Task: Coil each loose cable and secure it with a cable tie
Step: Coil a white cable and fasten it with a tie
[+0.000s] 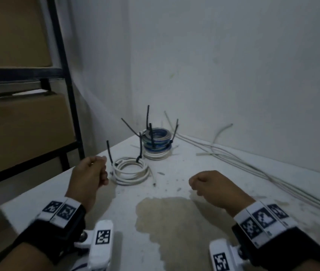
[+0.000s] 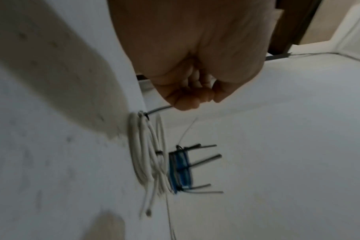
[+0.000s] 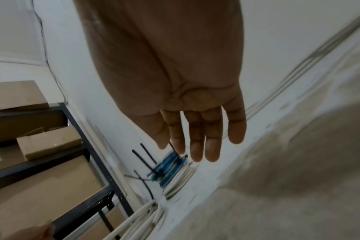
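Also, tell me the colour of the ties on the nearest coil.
Black cable ties on the white coil; head view.

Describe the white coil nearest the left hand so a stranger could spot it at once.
Start at the white table in the room's corner. Just right of the left hand lies an all-white cable coil, flat on the tabletop. Unlike the stack of blue and white coils behind it, it lies alone, with two black cable ties sticking up.

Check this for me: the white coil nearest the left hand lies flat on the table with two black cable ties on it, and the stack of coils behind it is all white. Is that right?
Not quite. The stack of coils behind is not all white: blue coils sit on top of white ones, as the head view shows. The rest holds: the white coil lies flat on the table beside the left hand, with two black cable ties on it.
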Available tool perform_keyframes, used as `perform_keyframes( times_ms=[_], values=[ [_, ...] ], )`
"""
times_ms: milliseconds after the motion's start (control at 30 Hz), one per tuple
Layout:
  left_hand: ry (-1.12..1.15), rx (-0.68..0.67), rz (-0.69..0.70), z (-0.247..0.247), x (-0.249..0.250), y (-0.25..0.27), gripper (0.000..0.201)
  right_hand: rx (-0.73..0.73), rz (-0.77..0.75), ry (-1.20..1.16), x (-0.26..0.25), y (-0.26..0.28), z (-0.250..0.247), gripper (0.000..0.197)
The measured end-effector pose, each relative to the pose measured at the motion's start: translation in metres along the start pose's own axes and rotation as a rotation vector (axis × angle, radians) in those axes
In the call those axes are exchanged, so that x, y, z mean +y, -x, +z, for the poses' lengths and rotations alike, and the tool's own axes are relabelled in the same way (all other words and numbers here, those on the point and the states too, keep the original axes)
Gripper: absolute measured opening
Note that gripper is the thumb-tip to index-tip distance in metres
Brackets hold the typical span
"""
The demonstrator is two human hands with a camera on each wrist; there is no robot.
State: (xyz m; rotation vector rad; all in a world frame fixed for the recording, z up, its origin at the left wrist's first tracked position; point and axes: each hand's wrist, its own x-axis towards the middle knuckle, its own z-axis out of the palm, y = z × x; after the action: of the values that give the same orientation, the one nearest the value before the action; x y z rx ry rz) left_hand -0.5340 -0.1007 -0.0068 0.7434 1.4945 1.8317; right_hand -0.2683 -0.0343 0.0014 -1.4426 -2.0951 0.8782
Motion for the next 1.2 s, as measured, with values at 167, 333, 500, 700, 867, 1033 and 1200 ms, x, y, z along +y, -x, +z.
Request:
perform_keyframes(
  times_ms=[167, 333, 500, 700, 867, 1033, 1200],
  values=[
    [-0.017, -0.163, 0.121, 0.076, 0.004, 0.075, 0.020, 0.003, 0.087, 0.049, 0.039, 0.057, -0.062, 0.041],
    [0.040, -0.406, -0.019, 0.178, -0.019, 0.155, 0.010, 0.066, 0.209, 0.167, 0.090, 0.117, -0.126, 0.046],
    [0.126, -0.582, -0.234, 0.261, -0.049, 0.207, 0.012, 0.152, 0.381, 0.324, 0.135, 0.165, -0.182, 0.037],
    [0.336, -0.533, -0.505, 0.292, -0.075, 0.223, 0.013, 0.078, 0.512, 0.535, 0.175, 0.173, -0.223, 0.035],
    [0.332, -0.519, -0.544, 0.290, -0.082, 0.212, 0.014, 0.022, 0.555, 0.647, 0.193, 0.147, -0.227, 0.038],
    [0.330, -0.525, -0.569, 0.291, -0.086, 0.208, 0.016, 0.050, 0.580, 0.792, 0.214, 0.121, -0.226, 0.028],
    [0.332, -0.532, -0.589, 0.292, -0.088, 0.206, 0.018, 0.030, 0.586, 0.808, 0.219, 0.114, -0.224, 0.019]
  ],
)
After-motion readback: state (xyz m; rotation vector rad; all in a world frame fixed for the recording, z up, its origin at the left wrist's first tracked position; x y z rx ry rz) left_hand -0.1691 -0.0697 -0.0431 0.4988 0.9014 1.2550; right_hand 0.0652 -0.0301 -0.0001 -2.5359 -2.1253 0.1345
